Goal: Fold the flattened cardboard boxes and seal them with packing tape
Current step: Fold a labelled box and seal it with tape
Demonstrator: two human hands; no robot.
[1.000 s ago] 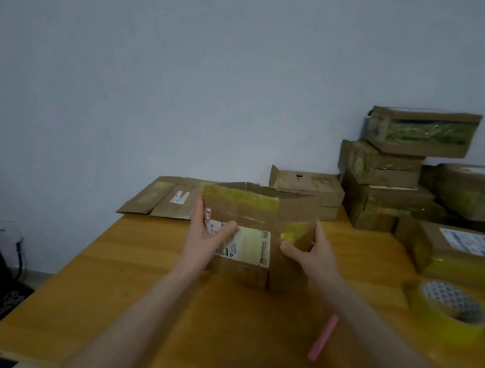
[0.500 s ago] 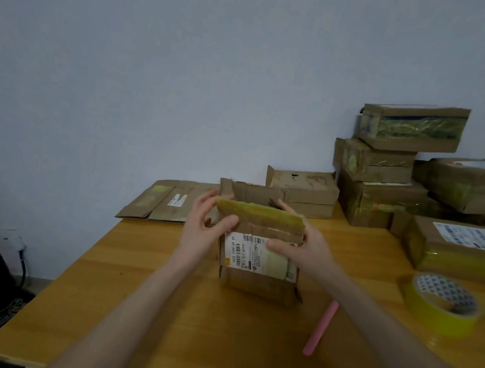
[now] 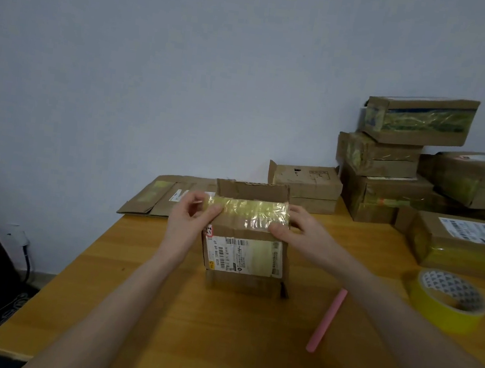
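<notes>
The box (image 3: 243, 274) stands upright on the worktop (image 3: 216, 347), near its middle and directly before the person, with its white label (image 3: 243, 256) toward the camera. The left hand (image 3: 188, 223) has its fingers curled and pinches the left end of the top flap (image 3: 250, 212). The right hand (image 3: 296, 229) holds the right end, with the thumb on the front face and the other fingers behind the edge. The box looks light and probably empty, so it may slide on the smooth wood if it is pushed from one side only. Its cardboard is thin and used: the panels are stiff, but the creases bend easily and the edges can tear. The flap carries old glossy tape, likely slippery, so a better hold is at the bare corners near the crease. By count there is one box in the hands, one roll of yellow tape (image 3: 448, 301), one pink stick (image 3: 327, 320), a pile of flat boxes (image 3: 155, 195) whose number cannot be told, and at least six closed boxes (image 3: 385, 197) at the back right
</notes>
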